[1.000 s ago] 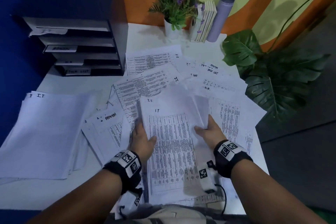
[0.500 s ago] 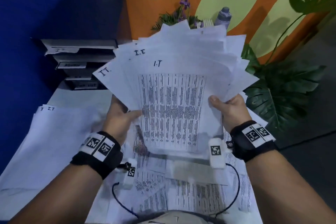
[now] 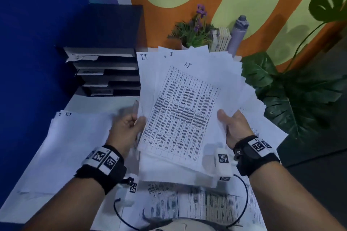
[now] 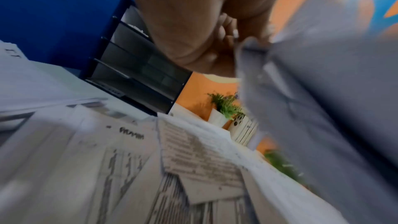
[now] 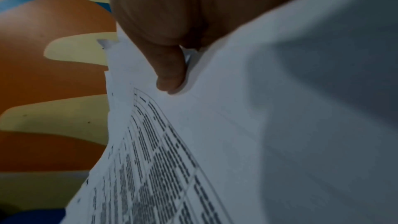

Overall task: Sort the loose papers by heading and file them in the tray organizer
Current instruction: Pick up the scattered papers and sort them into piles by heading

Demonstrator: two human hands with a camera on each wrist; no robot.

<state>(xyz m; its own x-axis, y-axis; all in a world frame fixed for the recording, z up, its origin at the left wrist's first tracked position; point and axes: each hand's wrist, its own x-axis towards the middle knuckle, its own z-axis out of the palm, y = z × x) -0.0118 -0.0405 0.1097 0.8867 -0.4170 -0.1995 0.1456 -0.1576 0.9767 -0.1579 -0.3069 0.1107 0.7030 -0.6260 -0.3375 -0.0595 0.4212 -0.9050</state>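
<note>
Above the tabletop, a fanned sheaf headed "I.T." is held up in both hands, clear of the loose papers below. The left hand grips its left edge, the right hand its right edge (thumb on top). The organizer stands far left, its trays facing open tabletop; an I.T. pile lies beside.

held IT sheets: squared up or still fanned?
Fanned. In the head view the IT sheets splay with staggered top corners, left hand and right hand gripping the sides above the table.
</note>
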